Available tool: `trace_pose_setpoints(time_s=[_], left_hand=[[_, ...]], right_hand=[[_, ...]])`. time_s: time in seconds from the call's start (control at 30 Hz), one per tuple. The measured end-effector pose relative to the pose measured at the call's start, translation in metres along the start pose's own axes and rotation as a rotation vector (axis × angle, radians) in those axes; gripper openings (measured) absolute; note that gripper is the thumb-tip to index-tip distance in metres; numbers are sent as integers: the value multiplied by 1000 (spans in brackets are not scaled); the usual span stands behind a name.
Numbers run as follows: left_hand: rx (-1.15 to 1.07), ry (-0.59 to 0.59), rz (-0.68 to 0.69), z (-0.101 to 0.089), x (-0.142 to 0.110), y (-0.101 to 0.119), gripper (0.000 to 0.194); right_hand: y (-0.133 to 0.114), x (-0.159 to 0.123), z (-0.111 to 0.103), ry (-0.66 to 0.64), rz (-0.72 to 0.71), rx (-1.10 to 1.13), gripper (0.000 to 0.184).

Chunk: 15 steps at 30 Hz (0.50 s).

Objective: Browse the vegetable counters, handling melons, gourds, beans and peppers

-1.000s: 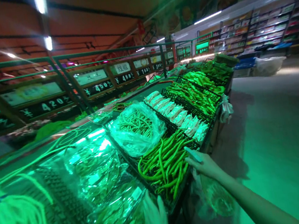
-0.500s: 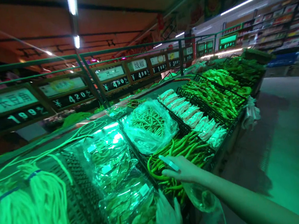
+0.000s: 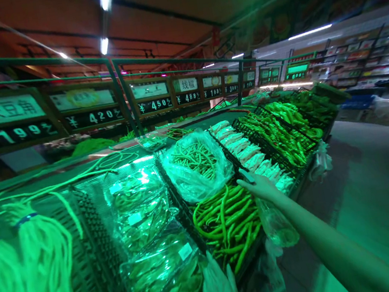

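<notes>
My right hand (image 3: 262, 187) reaches over the far right edge of a black crate of long green chili peppers (image 3: 227, 221). It grips a clear plastic bag (image 3: 277, 225) with some green produce inside, hanging below the wrist. A small pale flat object (image 3: 246, 175) sticks out between its fingers. My left hand (image 3: 219, 289), in a thin translucent glove, rests fingers-up at the front edge of the stand, beside wrapped packs of flat green pods (image 3: 171, 286). It holds nothing.
A clear bag of thin beans (image 3: 197, 165) lies behind the peppers. White wrapped packs (image 3: 250, 154) and more pepper crates (image 3: 276, 133) run to the right. Bundled long beans (image 3: 44, 266) lie at left. Price signs (image 3: 154, 105) hang on a green rail. The aisle floor (image 3: 378, 177) lies at right.
My right hand has moved from above the middle of the pepper pile up and right to its far edge, with the bag swinging along. My left hand stays at the front edge.
</notes>
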<state>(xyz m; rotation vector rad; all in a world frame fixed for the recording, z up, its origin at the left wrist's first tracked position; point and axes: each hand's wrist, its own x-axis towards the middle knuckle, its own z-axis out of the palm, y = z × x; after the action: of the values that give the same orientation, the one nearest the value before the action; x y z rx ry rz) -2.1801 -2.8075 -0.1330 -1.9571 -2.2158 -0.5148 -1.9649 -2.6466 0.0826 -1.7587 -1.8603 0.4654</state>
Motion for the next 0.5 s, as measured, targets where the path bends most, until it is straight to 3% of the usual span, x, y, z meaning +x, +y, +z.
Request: trace_pose_setpoints(time_s=[0.07,0.2,0.3,0.4,0.5], left_hand=[[39,21,-25,4,0,2,54],[96,13,70,1,-1,0,50],[122,91,59,-1,-1,-2,52],[146,207,76,2,-1,-2,51],[165,265,109,5,-2,-1,49]], right_hand=[[-22,-2,9,-51,-84,17,34],[-80,-8,40,-168,-257,62,30],[-113,-6,54,-219,-329,28,35],[-119,10,52,-231,-284,-53,40],[-101,38,33,-179,-187,-119,40]])
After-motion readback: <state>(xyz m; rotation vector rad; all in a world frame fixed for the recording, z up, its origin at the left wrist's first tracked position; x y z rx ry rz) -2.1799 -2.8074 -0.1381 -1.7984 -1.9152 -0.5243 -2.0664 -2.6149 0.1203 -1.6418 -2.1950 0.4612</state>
